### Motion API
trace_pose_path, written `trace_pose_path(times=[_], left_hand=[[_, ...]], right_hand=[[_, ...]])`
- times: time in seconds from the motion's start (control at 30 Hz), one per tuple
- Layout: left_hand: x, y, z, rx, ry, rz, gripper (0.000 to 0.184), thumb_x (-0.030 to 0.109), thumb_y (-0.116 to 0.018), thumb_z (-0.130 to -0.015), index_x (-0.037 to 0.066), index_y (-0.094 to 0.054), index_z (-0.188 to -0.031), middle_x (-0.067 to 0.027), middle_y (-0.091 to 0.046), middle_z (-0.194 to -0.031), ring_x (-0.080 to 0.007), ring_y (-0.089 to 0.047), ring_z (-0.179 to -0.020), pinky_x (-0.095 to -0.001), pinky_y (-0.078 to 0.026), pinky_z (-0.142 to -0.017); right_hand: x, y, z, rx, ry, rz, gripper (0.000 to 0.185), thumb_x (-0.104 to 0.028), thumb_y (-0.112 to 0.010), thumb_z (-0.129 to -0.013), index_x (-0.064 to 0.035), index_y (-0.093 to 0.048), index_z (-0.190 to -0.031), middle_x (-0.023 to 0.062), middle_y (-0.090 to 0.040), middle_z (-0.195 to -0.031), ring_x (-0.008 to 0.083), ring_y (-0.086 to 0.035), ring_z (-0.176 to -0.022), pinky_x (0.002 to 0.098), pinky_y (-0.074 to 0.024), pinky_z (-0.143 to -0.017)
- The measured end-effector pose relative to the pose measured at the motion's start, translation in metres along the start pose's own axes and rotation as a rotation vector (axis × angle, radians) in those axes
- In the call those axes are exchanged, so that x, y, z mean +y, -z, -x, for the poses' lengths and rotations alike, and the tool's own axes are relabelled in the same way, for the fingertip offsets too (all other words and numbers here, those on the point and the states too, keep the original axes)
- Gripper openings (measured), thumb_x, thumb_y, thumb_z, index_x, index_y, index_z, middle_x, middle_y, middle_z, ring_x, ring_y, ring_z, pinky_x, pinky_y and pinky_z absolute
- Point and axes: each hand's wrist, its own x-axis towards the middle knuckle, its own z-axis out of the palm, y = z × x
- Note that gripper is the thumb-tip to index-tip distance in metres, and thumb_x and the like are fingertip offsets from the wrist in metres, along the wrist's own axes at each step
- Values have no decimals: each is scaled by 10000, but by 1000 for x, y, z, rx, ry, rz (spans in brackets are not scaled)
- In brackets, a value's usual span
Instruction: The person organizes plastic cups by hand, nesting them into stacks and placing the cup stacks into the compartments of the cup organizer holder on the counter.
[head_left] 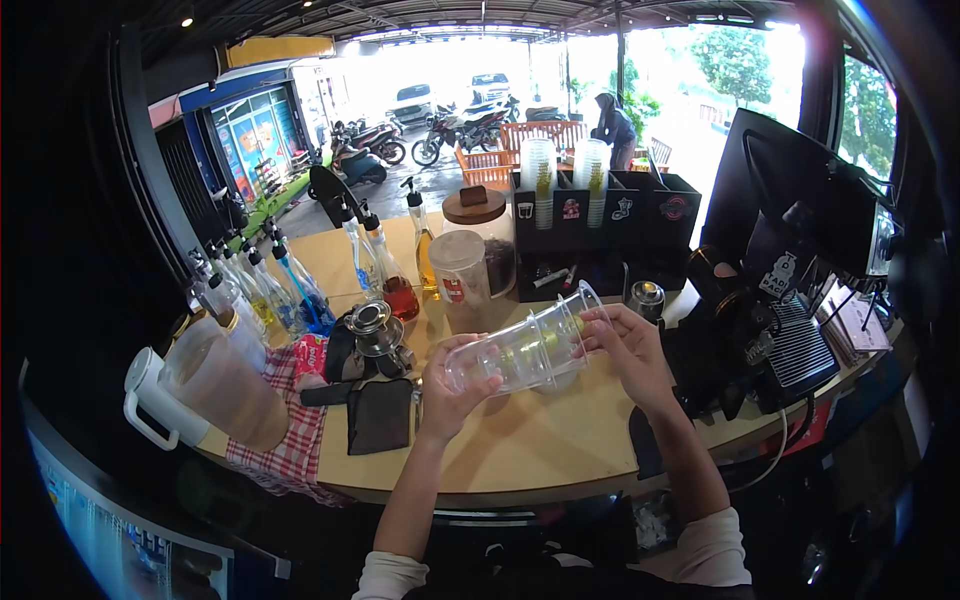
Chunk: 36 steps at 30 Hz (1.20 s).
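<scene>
Over the middle of the counter, a short nested stack of clear plastic cups (pixel 515 355) lies tilted on its side in the air, rims toward the upper right. My left hand (pixel 458 388) is closed around the bottom end of the stack. At the rim end, my right hand (pixel 628 350) pinches the outermost cup's edge with thumb and fingers. Yellow-green print shows through the cups. Behind the stack stand a frosted container with a red label (pixel 460 270) and a wood-lidded jar (pixel 498 235).
Pump bottles (pixel 395 290) stand at the back left. A large pitcher (pixel 225 385) rests on a checked cloth (pixel 270 445). A black organizer (pixel 600 235) holds cup stacks. Dark machines (pixel 730 340) stand at right. Beyond the counter are motorbikes and a person (pixel 615 130).
</scene>
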Motion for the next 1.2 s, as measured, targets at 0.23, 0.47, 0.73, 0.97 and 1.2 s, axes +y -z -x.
trace_pose_path(times=[0.23, 0.47, 0.73, 0.97, 1.2], left_hand=[[4, -12, 1, 24, -62, -88, 550, 1, -732, -681, 39, -447, -1151, -123, -489, -1211, -202, -496, -1123, -360, -478, -905], [0, -10, -1, 20, -78, -81, 598, 23, -757, -658, 43, -434, -1160, -133, -474, -1225, -212, -490, -1132, -378, -475, -913], [0, -13, -1, 9, -111, -57, 602, 30, -765, -655, 37, -432, -1157, -152, -468, -1226, -244, -486, -1140, -395, -476, -915], [-2, -13, -1, 0, -126, -69, 600, 29, -763, -655, 30, -431, -1155, -158, -467, -1224, -247, -488, -1140, -398, -476, -915], [-4, -15, -1, 18, -119, -117, 617, 75, -780, -647, 30, -433, -1154, -160, -469, -1221, -248, -497, -1123, -388, -483, -897]], right_hand=[[6, -7, 5, -65, 49, 64, 268, -182, -390, -966, 40, -496, -1073, 97, -625, -834, 109, -573, -782, 251, -452, -760], [-1, -11, 7, -39, 76, 75, 348, -252, -331, -978, 35, -478, -1108, 95, -628, -810, 121, -575, -780, 265, -443, -772], [-3, -13, 9, -9, 48, -7, 332, -195, -399, -961, 52, -476, -1169, 114, -651, -845, 118, -583, -784, 256, -453, -769], [0, -13, 12, 11, 37, 25, 384, -215, -419, -957, 51, -487, -1225, 104, -659, -825, 113, -599, -770, 250, -460, -772], [3, -14, 14, 27, 62, 72, 374, -217, -420, -956, 39, -500, -1216, 84, -651, -833, 112, -603, -785, 255, -460, -776]])
